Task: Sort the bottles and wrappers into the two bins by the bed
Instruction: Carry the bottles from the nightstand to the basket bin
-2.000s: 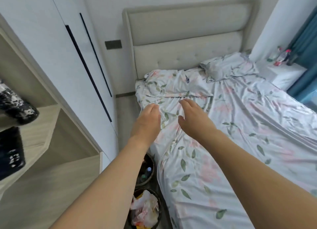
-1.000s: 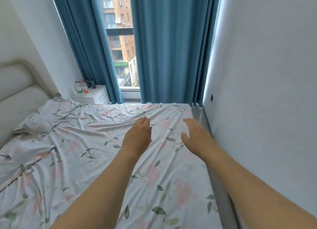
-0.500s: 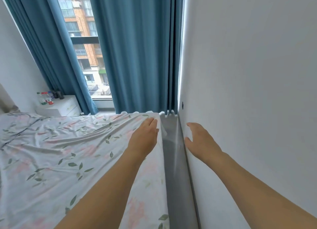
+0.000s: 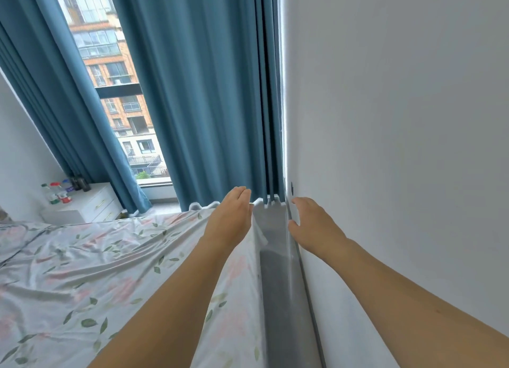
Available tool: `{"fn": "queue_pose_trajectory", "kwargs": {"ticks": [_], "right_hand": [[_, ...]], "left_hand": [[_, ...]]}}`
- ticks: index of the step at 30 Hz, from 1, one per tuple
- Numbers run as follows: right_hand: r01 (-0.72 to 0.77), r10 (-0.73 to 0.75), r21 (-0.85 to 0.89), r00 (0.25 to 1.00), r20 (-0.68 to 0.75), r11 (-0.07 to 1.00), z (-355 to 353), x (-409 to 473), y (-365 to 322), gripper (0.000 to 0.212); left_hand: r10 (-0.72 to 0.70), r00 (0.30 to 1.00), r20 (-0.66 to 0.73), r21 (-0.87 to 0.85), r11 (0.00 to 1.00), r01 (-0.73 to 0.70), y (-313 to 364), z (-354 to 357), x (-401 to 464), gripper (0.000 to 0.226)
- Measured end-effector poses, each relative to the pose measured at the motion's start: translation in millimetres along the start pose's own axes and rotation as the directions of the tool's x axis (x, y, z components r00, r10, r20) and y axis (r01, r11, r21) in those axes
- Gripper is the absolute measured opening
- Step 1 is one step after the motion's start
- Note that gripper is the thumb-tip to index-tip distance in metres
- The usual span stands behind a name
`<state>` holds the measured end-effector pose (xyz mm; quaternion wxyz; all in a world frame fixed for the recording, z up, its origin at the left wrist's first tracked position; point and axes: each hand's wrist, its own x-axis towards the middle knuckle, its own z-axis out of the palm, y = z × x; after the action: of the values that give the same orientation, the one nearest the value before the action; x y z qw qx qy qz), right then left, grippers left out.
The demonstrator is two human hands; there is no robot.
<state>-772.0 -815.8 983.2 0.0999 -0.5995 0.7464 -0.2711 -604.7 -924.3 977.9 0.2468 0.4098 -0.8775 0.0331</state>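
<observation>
I've got both hands out front, empty, fingers straight and relaxed. Left hand [image 4: 230, 219] hovers over the bed [image 4: 82, 271] edge, right hand [image 4: 314, 227] w/ thumb spread, close to the wall [image 4: 399, 147]; contact unclear. My guess: free because nothing's picked yet. No bins or wrappers in view. Only bottles [image 4: 59, 193] I see stand at 10 o'clock on the white nightstand [image 4: 91, 205], well apart from me, by the blue curtain [image 4: 209, 106].
</observation>
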Motion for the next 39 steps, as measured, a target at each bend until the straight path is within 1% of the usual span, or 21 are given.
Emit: {"fn": "queue_pose_trajectory", "kwargs": {"ticks": [4, 7, 10, 14, 20, 26, 31, 34, 36, 39], "right_hand": [[-0.009, 0.009, -0.018, 1.0, 0.015, 1.0, 17, 110, 35, 0.053], [-0.024, 0.025, -0.016, 0.999, 0.024, 1.0, 29, 209, 56, 0.05], [-0.034, 0.036, -0.027, 0.998, 0.046, 0.999, 36, 304, 71, 0.048], [-0.036, 0.037, -0.026, 0.999, 0.038, 0.999, 31, 403, 82, 0.05], [-0.028, 0.028, -0.01, 0.999, 0.018, 1.0, 28, 501, 92, 0.056], [-0.028, 0.028, -0.018, 1.0, 0.0, 0.999, 37, 599, 103, 0.051], [-0.016, 0.016, -0.025, 1.0, -0.008, 1.0, 54, 707, 123, 0.043], [-0.001, 0.001, 0.006, 1.0, 0.012, 1.0, 60, 778, 132, 0.048], [0.004, -0.005, 0.011, 1.0, 0.024, 1.0, 62, 820, 135, 0.047], [0.016, -0.016, 0.022, 1.0, 0.015, 1.0, 64, 879, 139, 0.052]], "left_hand": [[-0.025, 0.999, 0.047, 0.005, 1.0, 0.024, -36, 63, 94, 0.03], [-0.057, 0.992, 0.11, -0.015, 0.998, 0.059, -73, 116, 177, 0.032], [-0.08, 0.985, 0.152, -0.026, 0.996, 0.085, -105, 150, 261, 0.033], [-0.096, 0.985, 0.146, -0.01, 0.995, 0.099, -136, 172, 351, 0.034], [-0.09, 0.985, 0.147, 0.018, 0.996, 0.088, -166, 195, 439, 0.036], [-0.107, 0.984, 0.142, 0.024, 0.994, 0.105, -207, 230, 518, 0.034], [-0.114, 0.984, 0.137, 0.039, 0.993, 0.11, -245, 272, 599, 0.037], [-0.126, 0.982, 0.137, 0.069, 0.991, 0.117, -277, 288, 655, 0.037], [-0.157, 0.979, 0.13, 0.069, 0.986, 0.149, -299, 293, 691, 0.037], [-0.168, 0.98, 0.109, 0.09, 0.983, 0.159, -326, 299, 739, 0.039]]}}
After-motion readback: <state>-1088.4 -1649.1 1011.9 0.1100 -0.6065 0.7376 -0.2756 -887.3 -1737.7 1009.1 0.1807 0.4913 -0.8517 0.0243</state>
